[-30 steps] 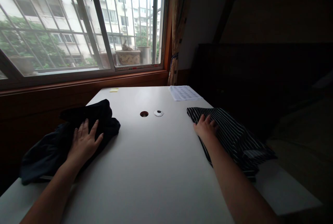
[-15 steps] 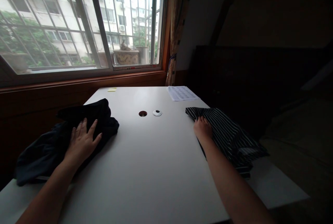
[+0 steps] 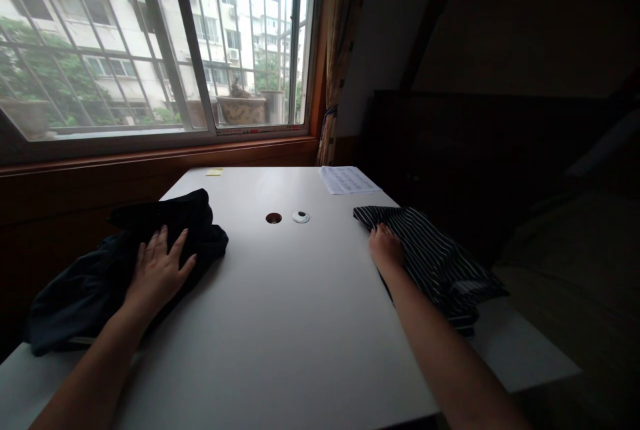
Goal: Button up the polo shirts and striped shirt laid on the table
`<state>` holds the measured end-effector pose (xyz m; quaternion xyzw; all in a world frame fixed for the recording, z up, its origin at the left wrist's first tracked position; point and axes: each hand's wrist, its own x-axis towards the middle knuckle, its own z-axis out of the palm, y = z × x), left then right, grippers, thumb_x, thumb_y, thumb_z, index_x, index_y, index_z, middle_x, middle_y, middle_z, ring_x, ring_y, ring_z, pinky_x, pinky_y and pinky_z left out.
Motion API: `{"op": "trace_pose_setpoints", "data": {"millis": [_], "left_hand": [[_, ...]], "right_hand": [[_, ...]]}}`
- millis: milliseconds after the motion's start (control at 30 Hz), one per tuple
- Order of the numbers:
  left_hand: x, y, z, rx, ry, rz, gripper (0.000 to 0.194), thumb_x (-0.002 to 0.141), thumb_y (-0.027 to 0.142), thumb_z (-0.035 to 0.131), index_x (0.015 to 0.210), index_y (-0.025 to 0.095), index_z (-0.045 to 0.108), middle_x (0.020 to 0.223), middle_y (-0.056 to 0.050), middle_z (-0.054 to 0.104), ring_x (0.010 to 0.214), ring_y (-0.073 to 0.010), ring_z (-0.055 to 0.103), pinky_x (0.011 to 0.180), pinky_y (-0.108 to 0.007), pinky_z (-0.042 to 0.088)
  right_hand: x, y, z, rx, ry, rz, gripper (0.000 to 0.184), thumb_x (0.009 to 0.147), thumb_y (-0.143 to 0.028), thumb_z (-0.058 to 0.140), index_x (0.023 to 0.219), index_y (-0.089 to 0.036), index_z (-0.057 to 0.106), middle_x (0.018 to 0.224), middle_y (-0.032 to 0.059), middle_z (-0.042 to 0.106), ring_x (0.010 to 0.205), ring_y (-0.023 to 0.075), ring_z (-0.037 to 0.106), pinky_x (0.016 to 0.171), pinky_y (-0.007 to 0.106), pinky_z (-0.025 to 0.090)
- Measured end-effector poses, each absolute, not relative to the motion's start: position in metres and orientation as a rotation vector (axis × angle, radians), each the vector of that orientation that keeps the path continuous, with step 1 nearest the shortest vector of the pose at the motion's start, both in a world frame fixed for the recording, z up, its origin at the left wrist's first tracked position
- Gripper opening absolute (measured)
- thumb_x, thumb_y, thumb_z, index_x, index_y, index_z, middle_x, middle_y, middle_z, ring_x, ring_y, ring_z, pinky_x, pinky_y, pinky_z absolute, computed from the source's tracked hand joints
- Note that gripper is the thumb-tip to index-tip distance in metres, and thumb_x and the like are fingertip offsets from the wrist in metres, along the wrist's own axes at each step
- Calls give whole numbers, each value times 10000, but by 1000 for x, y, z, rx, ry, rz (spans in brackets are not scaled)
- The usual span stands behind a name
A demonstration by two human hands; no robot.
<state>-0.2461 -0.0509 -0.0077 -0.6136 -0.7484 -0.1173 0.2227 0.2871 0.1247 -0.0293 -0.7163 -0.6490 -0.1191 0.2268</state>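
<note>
My left hand (image 3: 159, 270) rests with spread fingers on a crumpled heap of dark clothing (image 3: 75, 300), black on top and navy lower down, at the table's left side. On the right, a black garment with thin white stripes (image 3: 433, 243) lies loosely bunched near the table's edge. The fingers of my right hand (image 3: 387, 247) are bent together over its left edge and appear to grip the cloth; their tips are partly hidden. Both garments lie on the white table (image 3: 290, 323).
Toward the table's far end are a round cable hole (image 3: 273, 218) and its white cap (image 3: 301, 217). Printed sheets (image 3: 349, 180) lie at the far right, a yellow sticky note (image 3: 215, 172) at the far left. Beyond stand a barred window (image 3: 213, 50) and a tied curtain (image 3: 333, 83).
The view has shifted very slightly. Both hands stay on the same garments, with no clear movement of the cloth.
</note>
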Motion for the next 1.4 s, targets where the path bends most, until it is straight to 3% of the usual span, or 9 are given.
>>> {"op": "trace_pose_setpoints", "data": {"millis": [133,367,600,800,1000,1400], "left_hand": [[-246,-50,-7,-1694,-2075,-314,651,941,462,402,1516,167,321,1595,-190,151,1472,-350,160,1179,-521,128],[-246,-50,-7,-1698,-2103,-336,644,933,459,412,1504,170,351,1597,-175,166,1466,-357,174,1178,-527,130],[-246,-50,-7,-1716,-2076,-382,652,933,467,397,1506,159,348,1599,-174,154,1469,-354,166,1180,-524,129],[-247,-49,-8,-1701,-2102,-360,639,935,459,409,1504,174,352,1599,-168,161,1470,-351,162,1177,-526,137],[-244,-51,-5,-1705,-2093,-370,641,937,459,406,1508,175,342,1603,-160,152,1472,-345,161,1182,-517,134],[-237,-54,1,-1719,-2040,-485,613,925,430,418,1475,159,397,1610,-148,149,1481,-329,142,1190,-535,117]], "right_hand": [[291,126,-23,-1999,-1684,-225,403,991,-248,321,1211,-57,598,1116,212,688,1071,273,639,896,342,447],[293,125,-20,-1984,-1518,-80,434,979,-312,347,1218,-74,620,1081,211,705,988,288,677,841,351,470],[310,130,-12,-1884,-1233,-34,514,980,-324,260,1205,-30,616,1168,248,662,1101,325,616,896,386,446],[320,131,-7,-1843,-1085,9,561,963,-349,227,1134,-16,646,1105,271,671,1055,348,615,876,415,445],[308,127,-3,-1788,-1217,18,522,956,-330,273,1215,-25,609,1206,250,643,1133,332,595,952,409,423],[241,97,7,-1562,-1800,159,393,961,-263,380,1206,-91,636,1146,200,695,1082,308,650,966,408,457]]}}
